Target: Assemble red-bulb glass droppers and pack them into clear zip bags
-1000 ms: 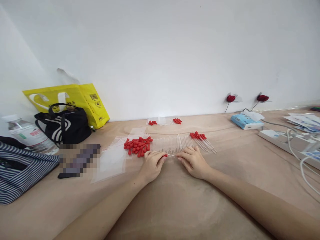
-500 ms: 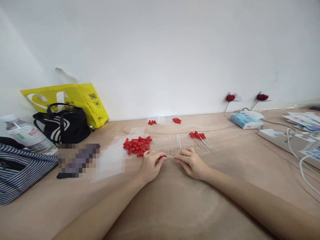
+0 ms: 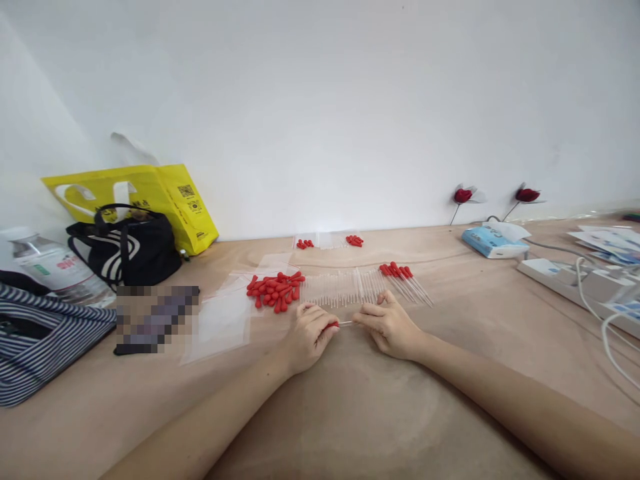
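Between thumb and fingers, my left hand (image 3: pixel 311 337) pinches a red rubber dropper bulb (image 3: pixel 333 325). A thin glass dropper tube (image 3: pixel 346 323) runs from the bulb to my right hand (image 3: pixel 387 327), whose closed fingers grip its other end. The bulb meets the tube; how deep the tube sits inside is hidden. Beyond my left hand lies a pile of loose red bulbs (image 3: pixel 274 291). A row of bare glass tubes (image 3: pixel 333 288) lies just past both hands. Several droppers with red bulbs fitted (image 3: pixel 403 277) lie to the right of that row.
Clear plastic bags (image 3: pixel 220 328) lie left of the pile. More red bulbs (image 3: pixel 355 241) are near the wall. A yellow bag (image 3: pixel 185 213), a black bag (image 3: pixel 145 250) and a bottle (image 3: pixel 55 267) stand at left. On the right are a tissue pack (image 3: pixel 493 242) and a power strip (image 3: pixel 545 272).
Both hands have shifted slightly, with the bulb and tube moving a little to the right and nearer to me. The pinch on both parts continues, and the surrounding things look unmoved.
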Available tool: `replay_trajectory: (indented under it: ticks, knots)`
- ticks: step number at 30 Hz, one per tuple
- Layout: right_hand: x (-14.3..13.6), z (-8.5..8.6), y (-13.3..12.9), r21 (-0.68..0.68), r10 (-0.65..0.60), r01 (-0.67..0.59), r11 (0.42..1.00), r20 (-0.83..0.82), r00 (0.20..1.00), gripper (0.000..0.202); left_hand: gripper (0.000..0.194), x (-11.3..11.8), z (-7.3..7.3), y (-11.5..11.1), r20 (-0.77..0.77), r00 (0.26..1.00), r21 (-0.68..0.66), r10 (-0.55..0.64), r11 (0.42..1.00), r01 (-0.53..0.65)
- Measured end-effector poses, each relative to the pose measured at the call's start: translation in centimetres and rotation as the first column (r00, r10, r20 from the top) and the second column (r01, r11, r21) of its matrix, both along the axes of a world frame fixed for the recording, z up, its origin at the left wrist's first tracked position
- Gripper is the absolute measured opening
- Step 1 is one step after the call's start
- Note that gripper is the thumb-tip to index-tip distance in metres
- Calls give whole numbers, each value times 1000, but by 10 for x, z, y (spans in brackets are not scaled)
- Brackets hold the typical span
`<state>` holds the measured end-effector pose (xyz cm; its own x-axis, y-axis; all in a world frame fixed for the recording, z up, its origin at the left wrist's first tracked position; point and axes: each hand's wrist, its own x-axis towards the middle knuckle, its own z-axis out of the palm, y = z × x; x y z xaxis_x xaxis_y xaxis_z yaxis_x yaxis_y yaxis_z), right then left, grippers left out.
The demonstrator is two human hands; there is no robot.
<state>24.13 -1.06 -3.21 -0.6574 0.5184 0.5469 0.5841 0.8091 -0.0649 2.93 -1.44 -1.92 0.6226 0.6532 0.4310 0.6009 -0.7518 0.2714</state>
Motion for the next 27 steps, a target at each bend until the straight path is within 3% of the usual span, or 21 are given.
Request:
replay_trajectory:
  ticks: [21, 27]
  knots:
    - [-11, 0, -2, -109, 5, -7, 994, -22, 1000, 23, 21, 1, -1, 3, -18, 998, -18, -58, 998, 58]
    - [-9, 0, -2, -113, -60, 56, 992, -33, 998, 22, 18, -3, 3, 4, 23, 999, -56, 47, 997, -45]
